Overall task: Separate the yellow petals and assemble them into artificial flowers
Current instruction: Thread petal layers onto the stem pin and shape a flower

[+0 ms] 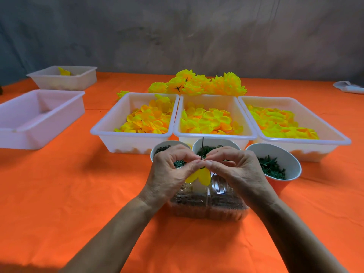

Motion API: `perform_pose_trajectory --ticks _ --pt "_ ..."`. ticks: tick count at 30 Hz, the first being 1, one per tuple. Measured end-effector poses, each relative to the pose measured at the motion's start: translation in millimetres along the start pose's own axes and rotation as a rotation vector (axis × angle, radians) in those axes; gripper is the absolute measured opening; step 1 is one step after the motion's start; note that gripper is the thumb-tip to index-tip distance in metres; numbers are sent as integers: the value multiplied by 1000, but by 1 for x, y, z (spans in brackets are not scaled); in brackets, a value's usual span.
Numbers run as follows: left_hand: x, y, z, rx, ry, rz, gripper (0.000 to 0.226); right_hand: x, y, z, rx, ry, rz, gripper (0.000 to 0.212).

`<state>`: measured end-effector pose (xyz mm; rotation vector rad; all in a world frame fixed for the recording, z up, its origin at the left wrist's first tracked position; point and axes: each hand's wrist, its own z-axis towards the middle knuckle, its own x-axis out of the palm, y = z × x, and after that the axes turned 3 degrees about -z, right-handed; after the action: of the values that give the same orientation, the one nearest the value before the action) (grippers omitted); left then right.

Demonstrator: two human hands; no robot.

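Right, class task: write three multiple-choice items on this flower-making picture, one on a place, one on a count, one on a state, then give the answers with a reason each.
1. Where does the pile of finished yellow flowers lie?
A. Behind the three petal trays
B. Inside the clear box
C. In the far left tray

2. How many white trays hold heaps of loose yellow petals?
A. One
B. Three
C. Five

3. What are the two hands doing?
A. Resting flat on the orange cloth
B. Pinching a thin dark stem with a yellow petal on it
C. Lifting a cup

Answers:
1 A: the flowers sit on the cloth beyond the trays.
2 B: the left tray, middle tray and right tray are filled.
3 B: the left hand and right hand meet at the stem, with the petal below.
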<state>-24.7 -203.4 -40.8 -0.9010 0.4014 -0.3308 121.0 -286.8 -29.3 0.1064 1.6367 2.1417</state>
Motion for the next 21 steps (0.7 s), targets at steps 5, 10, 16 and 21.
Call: perform_pose_trajectory --ticks 5,10,16,21 --pt "3 2 0 64 -22 46 14 -2 4 2 -1 27 -10 7" --pt "1 3 2 52 -7 61 10 -16 10 33 8 -58 -107 7" --pt "0 4 3 17 3 29 10 -33 -16 122 161 -87 -771 26" --pt "0 4 4 9 14 19 9 -21 -33 155 356 138 -902 30"
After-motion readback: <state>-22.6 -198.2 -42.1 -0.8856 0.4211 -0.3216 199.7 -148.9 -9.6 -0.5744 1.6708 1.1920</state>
